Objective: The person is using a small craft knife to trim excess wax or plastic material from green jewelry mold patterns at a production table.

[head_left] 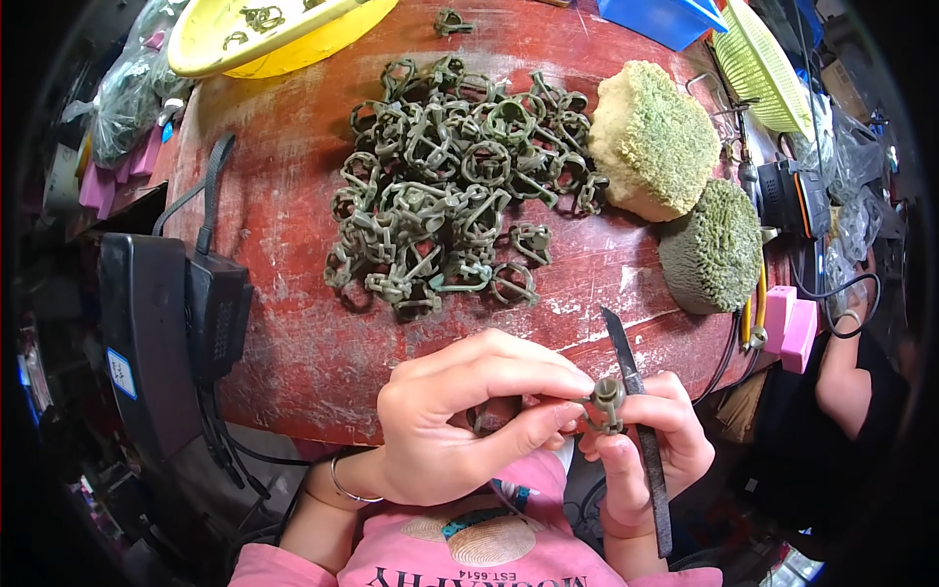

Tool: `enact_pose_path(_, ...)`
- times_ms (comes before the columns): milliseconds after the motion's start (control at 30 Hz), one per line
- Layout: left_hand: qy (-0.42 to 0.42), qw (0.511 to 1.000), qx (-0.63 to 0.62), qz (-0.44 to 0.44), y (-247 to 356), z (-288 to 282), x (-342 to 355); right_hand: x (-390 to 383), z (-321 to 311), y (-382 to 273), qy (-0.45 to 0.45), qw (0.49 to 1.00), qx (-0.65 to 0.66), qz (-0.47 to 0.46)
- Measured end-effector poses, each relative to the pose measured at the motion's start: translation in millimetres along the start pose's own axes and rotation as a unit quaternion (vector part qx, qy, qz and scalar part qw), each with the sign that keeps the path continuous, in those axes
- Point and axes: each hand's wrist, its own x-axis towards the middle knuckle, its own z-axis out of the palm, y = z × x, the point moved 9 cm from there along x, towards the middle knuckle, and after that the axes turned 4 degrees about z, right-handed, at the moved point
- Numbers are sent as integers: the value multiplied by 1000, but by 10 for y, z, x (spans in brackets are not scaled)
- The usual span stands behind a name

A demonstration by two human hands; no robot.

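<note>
My left hand (450,406) is closed, with its thumb and forefinger pinching a small grey-green ring (608,396) that has a round cup-like setting on top. My right hand (665,435) is closed too, its fingertips against the same ring. Through the right fingers runs a slim dark file (652,479), its rough end pointing down and its pointed, blade-like tip up past the ring. On the red table beyond my hands lies a heaped pile of similar grey-green rings (430,186). Part of the left palm is hidden by the fingers.
Two sponge-like blocks, one pale yellow (646,137) and one dark green (712,249), stand right of the pile. A yellow basin (323,44) is far left, a green basket (768,68) far right. Black adapters (217,313) and cables sit left. Another person's arm (843,377) shows at right.
</note>
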Motion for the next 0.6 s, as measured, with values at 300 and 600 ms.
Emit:
enact_pose_path(300,-17,993,92,77,179,39,-2,49,1,6,-25,1000,0,-6)
enact_pose_path(600,11,980,135,147,242,7,-25,86,75,42,-33,999,8,-3)
